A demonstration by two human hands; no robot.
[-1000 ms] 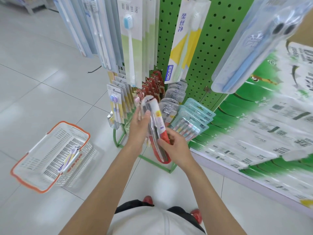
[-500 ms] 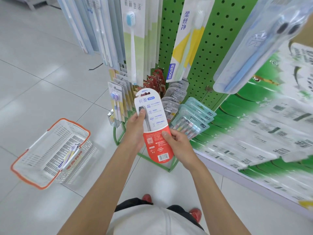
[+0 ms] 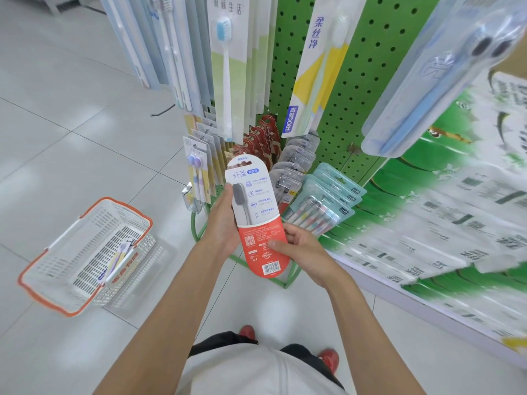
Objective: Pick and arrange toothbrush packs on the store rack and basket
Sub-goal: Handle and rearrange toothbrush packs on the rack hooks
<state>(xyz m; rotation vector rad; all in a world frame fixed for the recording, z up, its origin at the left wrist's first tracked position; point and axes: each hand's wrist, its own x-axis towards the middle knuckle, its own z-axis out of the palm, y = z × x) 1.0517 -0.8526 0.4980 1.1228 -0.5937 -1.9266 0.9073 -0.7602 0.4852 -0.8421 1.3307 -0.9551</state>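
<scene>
Both hands hold one toothbrush pack (image 3: 256,220) in front of the green rack (image 3: 350,81). The left hand (image 3: 221,223) grips its left edge beside the brush head, and the right hand (image 3: 296,243) pinches the red lower part. The pack's long axis runs near to far, with the hanging end pointing far at the row of red-topped packs (image 3: 262,138) just beyond and the barcode end near. The basket (image 3: 54,269) sits on the floor well apart to the left, closer to the left hand.
</scene>
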